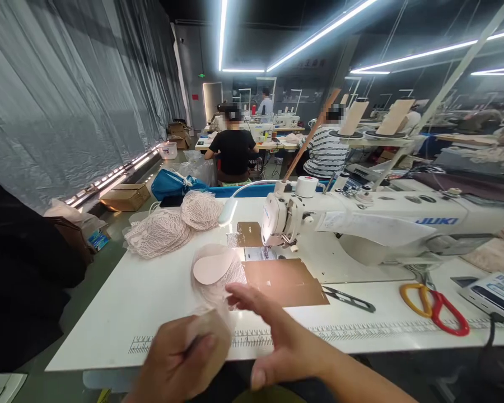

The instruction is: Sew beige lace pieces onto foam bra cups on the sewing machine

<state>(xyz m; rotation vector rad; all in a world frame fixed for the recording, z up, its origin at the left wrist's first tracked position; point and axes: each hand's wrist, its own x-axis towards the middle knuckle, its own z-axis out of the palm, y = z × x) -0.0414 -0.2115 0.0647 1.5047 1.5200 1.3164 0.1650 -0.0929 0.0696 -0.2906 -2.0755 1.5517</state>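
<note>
My left hand (178,358) is closed around a beige fabric piece (218,330), partly sheer and slightly blurred, above the table's front edge. To its right, my right hand (288,341) is open, with thumb and fingers spread and nothing between them; its fingertips are close to the fabric. Just beyond the hands lies a lace piece (235,274) with a smooth beige oval pad (212,268) on top. A brown sheet (283,282) rests in front of the needle area of the white sewing machine (277,215).
Stacked lace pieces (159,232) occupy the table's left back. Thread snips (348,298) and scissors with yellow and red handles (434,308) lie at right, behind a printed ruler strip (331,333). A control box (495,294) stands far right. Other people sit at machines ahead.
</note>
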